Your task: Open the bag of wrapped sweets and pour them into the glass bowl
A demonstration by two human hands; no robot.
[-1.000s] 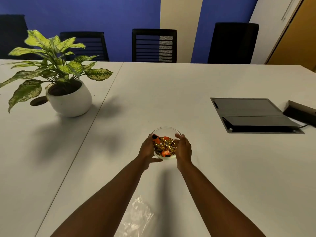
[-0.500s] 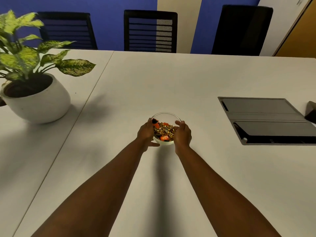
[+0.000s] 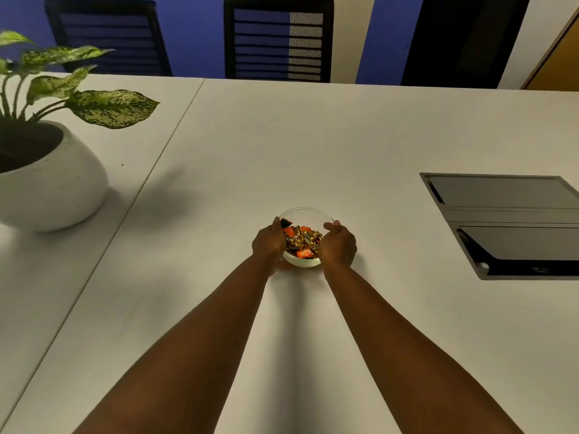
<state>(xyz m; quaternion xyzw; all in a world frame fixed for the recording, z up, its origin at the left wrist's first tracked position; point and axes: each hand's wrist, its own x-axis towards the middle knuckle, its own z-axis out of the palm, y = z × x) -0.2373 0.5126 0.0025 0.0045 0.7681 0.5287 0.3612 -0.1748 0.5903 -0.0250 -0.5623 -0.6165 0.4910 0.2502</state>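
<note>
No readable text, label, brand, number or sign can be made out anywhere in this scene. The wrapped sweets (image 3: 301,241) in the glass bowl (image 3: 305,212) have gold, orange and dark wrappers, but any printing on them is too small and blurred to read. The dark hatch panel (image 3: 504,220) set into the desk (image 3: 282,145) at the right has a faint mark near its near edge that cannot be deciphered. The white plant pot (image 3: 53,186) at the left is plain.

Plant pot (image 3: 53,183) cut off left — glass bowl's (image 3: 305,212) sides behind hands
</note>
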